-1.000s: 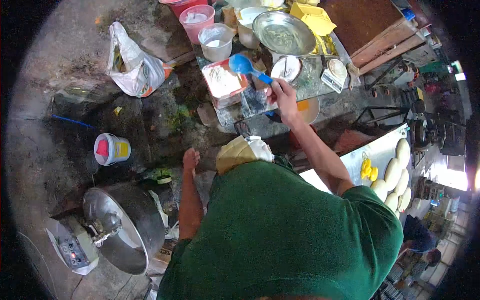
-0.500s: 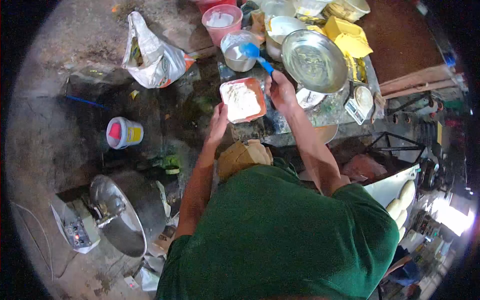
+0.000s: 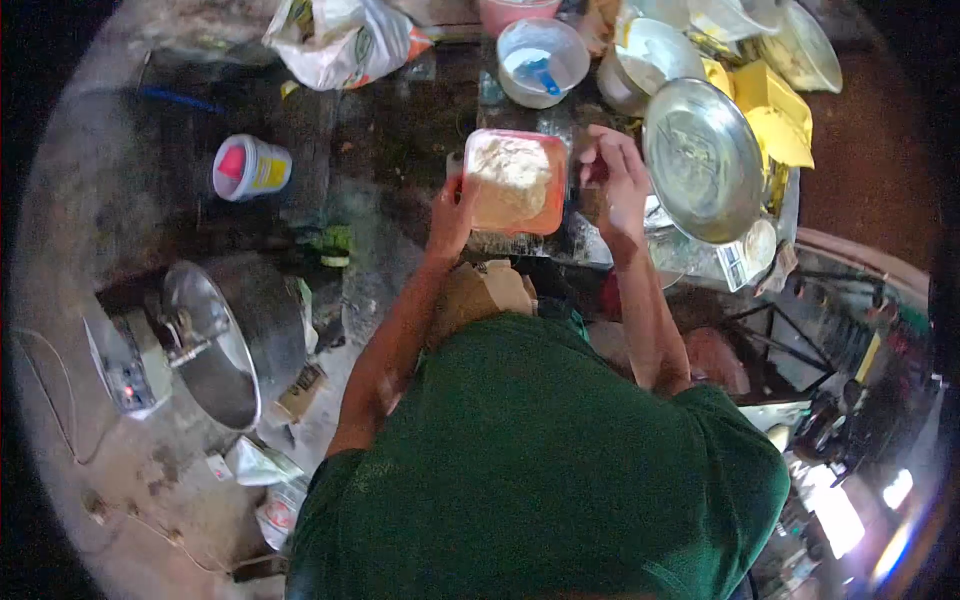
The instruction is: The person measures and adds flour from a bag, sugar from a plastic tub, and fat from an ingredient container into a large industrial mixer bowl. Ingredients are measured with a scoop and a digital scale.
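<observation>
My left hand (image 3: 453, 222) grips the left edge of a squarish reddish plastic tub (image 3: 556, 205), fingers closed on its rim. Pale powder (image 3: 512, 172) heaps inside the tub. To the right, my right hand (image 3: 622, 188) is raised with loosely bent fingers apart and nothing visible in them. It is near a large shallow metal bowl (image 3: 702, 160). Beyond the tub, a blue scoop (image 3: 541, 76) rests in a whitish round bucket (image 3: 512, 88) that holds white material.
A white sack (image 3: 350, 45) lies at the far left, with a small white bucket (image 3: 279, 170) nearer. A mixer with a metal bowl (image 3: 255, 375) stands lower left. More tubs, a yellow bag (image 3: 775, 115) and a small scale (image 3: 733, 265) crowd the right.
The blue scoop has left my right hand and now sits in the whitish bucket. My left hand still holds the tub. The whole view has shifted.
</observation>
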`<state>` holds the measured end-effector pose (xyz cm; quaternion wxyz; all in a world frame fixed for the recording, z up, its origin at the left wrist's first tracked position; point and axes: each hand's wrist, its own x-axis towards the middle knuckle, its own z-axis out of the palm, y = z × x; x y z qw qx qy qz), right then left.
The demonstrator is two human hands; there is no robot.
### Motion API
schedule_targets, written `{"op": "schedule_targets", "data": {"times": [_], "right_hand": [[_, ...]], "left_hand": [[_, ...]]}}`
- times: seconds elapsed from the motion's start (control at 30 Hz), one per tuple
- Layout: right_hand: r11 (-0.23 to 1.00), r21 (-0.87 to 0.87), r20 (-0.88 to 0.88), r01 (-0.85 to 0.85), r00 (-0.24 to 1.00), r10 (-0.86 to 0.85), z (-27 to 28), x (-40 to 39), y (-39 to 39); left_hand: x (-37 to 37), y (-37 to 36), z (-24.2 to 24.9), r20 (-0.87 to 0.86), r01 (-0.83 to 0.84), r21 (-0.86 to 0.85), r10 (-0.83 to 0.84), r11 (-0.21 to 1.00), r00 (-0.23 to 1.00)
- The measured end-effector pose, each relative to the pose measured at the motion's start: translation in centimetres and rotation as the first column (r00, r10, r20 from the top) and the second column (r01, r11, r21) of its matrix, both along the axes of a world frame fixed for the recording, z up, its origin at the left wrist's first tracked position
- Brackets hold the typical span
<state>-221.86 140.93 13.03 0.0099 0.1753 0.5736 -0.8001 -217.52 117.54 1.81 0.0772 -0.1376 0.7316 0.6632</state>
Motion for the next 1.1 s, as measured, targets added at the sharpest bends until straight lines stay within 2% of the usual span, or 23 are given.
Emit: {"op": "schedule_targets", "data": {"times": [0.03,0.13,0.17,0.27,0.3,0.33,0.4,0.43,0.47,0.53,0.57,0.67,0.7,0.77,0.8,0.87,0.93,0.97,1.03,1.1], "right_hand": [[1.0,0.003,-0.013,0.001,1.0,-0.001,0.2,0.6,-0.6],[0.988,-0.059,-0.057,-0.14,0.989,0.137,0.8,2.5,-4.0],[0.987,-0.008,-0.103,-0.161,0.982,0.16,0.5,3.1,-4.9],[0.965,0.264,-0.185,0.006,0.982,0.044,-1.8,3.5,-8.4],[0.957,0.275,-0.121,-0.088,0.985,0.126,0.0,4.0,-10.3],[0.935,0.243,-0.077,-0.26,0.955,0.285,-0.1,4.6,-12.1],[0.805,0.167,-0.006,-0.569,0.816,0.578,-1.5,6.3,-15.7],[0.73,0.179,0.113,-0.659,0.751,0.65,-2.6,7.3,-18.6],[0.722,0.011,0.131,-0.692,0.717,0.685,-3.3,9.0,-21.1],[0.624,-0.317,0.159,-0.714,0.608,0.778,-3.0,12.3,-26.8],[0.559,-0.355,0.152,-0.75,0.543,0.826,-3.2,13.5,-29.5],[0.418,-0.347,0.227,-0.84,0.357,0.906,-3.8,17.7,-38.0],[0.389,-0.363,0.199,-0.847,0.338,0.92,-4.6,19.0,-40.5],[0.414,-0.445,0.257,-0.794,0.33,0.908,-4.4,21.4,-46.3],[0.434,-0.483,0.291,-0.761,0.328,0.899,-4.5,22.4,-49.1],[0.331,-0.494,0.202,-0.804,0.264,0.943,-4.5,21.2,-51.2],[0.208,-0.434,0.09,-0.877,0.187,0.978,-3.3,22.2,-56.4],[0.191,-0.47,0.06,-0.862,0.185,0.981,-4.5,21.9,-58.9],[0.196,-0.363,0.091,-0.911,0.175,0.98,-3.1,22.4,-63.9],[0.183,-0.318,0.13,-0.93,0.148,0.98,-3.8,22.2,-68.3]], "left_hand": [[0.1,-0.4,1.1,-0.006,-0.01,0.004,0.01,1.0,1.0],[1.0,-1.7,4.2,-0.007,-0.062,0.059,0.062,0.996,0.998],[1.7,-2.4,5.3,0.0,-0.101,0.098,0.102,0.99,0.995],[4.5,-6.6,5.6,-0.009,-0.208,0.107,0.21,0.972,0.978],[5.8,-8.5,5.4,-0.019,-0.239,0.09,0.242,0.967,0.97],[7.2,-10.5,5.3,-0.022,-0.266,0.089,0.269,0.96,0.963],[10.5,-14.8,5.3,-0.029,-0.312,0.089,0.316,0.946,0.948],[12.7,-17.2,5.9,-0.033,-0.316,0.007,0.316,0.949,0.948],[14.9,-19.3,6.6,-0.045,-0.331,-0.055,0.329,0.942,0.943],[18.8,-23.7,7.2,-0.07,-0.389,-0.181,0.383,0.903,0.921],[21.0,-26.0,6.2,-0.05,-0.392,-0.101,0.389,0.914,0.92],[27.9,-31.9,7.9,-0.039,-0.472,-0.122,0.471,0.873,0.881],[30.2,-34.1,8.9,-0.005,-0.522,-0.018,0.522,0.853,0.853],[35.1,-37.7,10.8,0.056,-0.588,0.186,0.589,0.787,0.806],[37.5,-39.5,11.2,0.036,-0.638,0.232,0.649,0.734,0.76],[39.9,-38.9,11.5,0.001,-0.717,0.319,0.756,0.62,0.655],[44.5,-40.5,9.7,0.028,-0.875,0.233,0.896,0.425,0.442],[46.8,-41.1,8.3,0.033,-0.931,0.182,0.944,0.317,0.328],[53.2,-41.4,1.2,-0.019,-0.972,-0.081,0.975,0.219,0.221],[57.1,-38.7,-0.7,0.031,-0.991,-0.133,1.0,0.004,0.0]]}}
